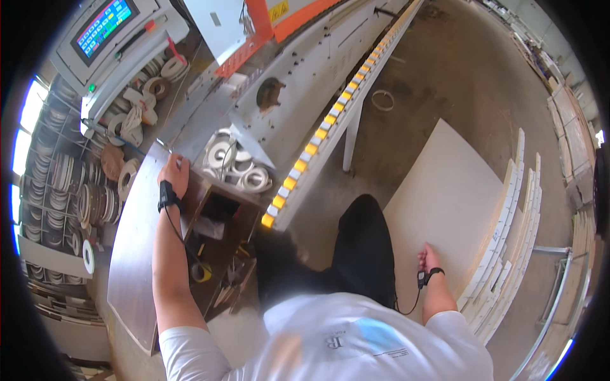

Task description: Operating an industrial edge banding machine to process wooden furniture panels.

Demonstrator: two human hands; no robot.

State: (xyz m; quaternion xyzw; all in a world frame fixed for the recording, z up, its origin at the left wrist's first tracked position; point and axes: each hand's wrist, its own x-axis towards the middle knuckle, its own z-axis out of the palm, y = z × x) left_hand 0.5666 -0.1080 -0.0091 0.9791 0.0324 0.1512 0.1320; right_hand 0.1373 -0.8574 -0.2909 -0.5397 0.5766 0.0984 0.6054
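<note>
Left hand at far end of brown worktop, right hand by pale panel, can't tell whether fingers open or closed

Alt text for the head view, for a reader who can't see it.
A person's left hand is at the far end of a brown cabinet; the right hand, loosely curled, appears over a large pale board. Between them runs a rail lined with yellow pieces.

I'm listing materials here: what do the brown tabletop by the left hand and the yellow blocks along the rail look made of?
Brown tabletop: probably laminated board, satin finish; smooth, with a soft sheen. Yellow blocks: likely plastic, from their even, saturated colour; finish too small to judge.
</note>
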